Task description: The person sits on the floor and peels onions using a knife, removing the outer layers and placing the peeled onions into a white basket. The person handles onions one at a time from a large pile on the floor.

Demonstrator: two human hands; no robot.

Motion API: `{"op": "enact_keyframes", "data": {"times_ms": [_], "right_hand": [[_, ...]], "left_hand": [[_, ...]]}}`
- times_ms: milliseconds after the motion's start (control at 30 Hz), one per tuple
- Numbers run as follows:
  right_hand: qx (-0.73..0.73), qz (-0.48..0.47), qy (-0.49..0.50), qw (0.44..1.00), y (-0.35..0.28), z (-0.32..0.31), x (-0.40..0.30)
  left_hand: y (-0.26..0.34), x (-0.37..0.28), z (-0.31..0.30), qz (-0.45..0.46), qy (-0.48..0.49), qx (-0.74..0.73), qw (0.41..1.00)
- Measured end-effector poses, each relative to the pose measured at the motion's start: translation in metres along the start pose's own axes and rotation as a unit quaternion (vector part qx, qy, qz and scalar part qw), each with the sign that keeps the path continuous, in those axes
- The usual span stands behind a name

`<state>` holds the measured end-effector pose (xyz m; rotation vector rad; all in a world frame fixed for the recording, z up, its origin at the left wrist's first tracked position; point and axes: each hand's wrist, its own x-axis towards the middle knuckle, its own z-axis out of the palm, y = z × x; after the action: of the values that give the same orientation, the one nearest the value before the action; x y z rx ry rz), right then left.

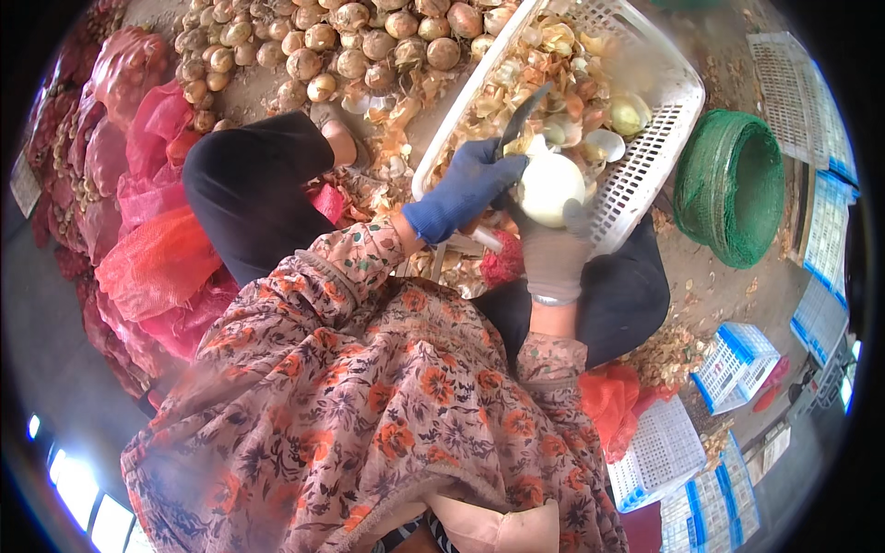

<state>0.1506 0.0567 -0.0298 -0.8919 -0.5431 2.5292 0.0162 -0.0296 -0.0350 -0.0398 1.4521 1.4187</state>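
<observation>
My left hand, in a blue knit glove, is closed around a knife whose dark curved blade points up and away over the crate. My right hand, in a greyish-brown glove, holds a peeled white onion from below, its thumb on the right side. The left thumb is at the onion's upper left edge. Beneath and beyond both hands stands a white plastic crate with slotted walls, holding onion skins and a yellowish-green onion. The knife's handle is mostly hidden in the left fist.
Unpeeled onions lie heaped on the floor beyond my knee. Red and pink mesh sacks crowd the left side. At the right are a roll of green netting and white-and-blue plastic crates. Loose skins litter the floor.
</observation>
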Motion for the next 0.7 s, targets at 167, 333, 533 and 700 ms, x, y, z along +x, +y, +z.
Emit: {"op": "enact_keyframes", "data": {"times_ms": [167, 333, 533, 700], "right_hand": [[0.048, 0.094, -0.064, 0.992, -0.008, 0.011, -0.004], [0.035, 0.075, 0.015, 0.996, 0.006, -0.002, 0.001], [0.035, 0.018, 0.032, 0.999, 0.008, -0.005, 0.002], [0.017, -0.015, 0.062, 0.998, 0.01, -0.016, 0.004]], "left_hand": [[0.023, 0.001, -0.023, 0.365, -0.045, 0.346, 0.863], [0.018, -0.006, -0.02, 0.433, -0.089, 0.341, 0.83], [0.032, -0.003, -0.009, 0.152, -0.014, 0.024, 0.988], [0.012, 0.023, -0.045, 0.218, 0.078, 0.412, 0.881]]}}
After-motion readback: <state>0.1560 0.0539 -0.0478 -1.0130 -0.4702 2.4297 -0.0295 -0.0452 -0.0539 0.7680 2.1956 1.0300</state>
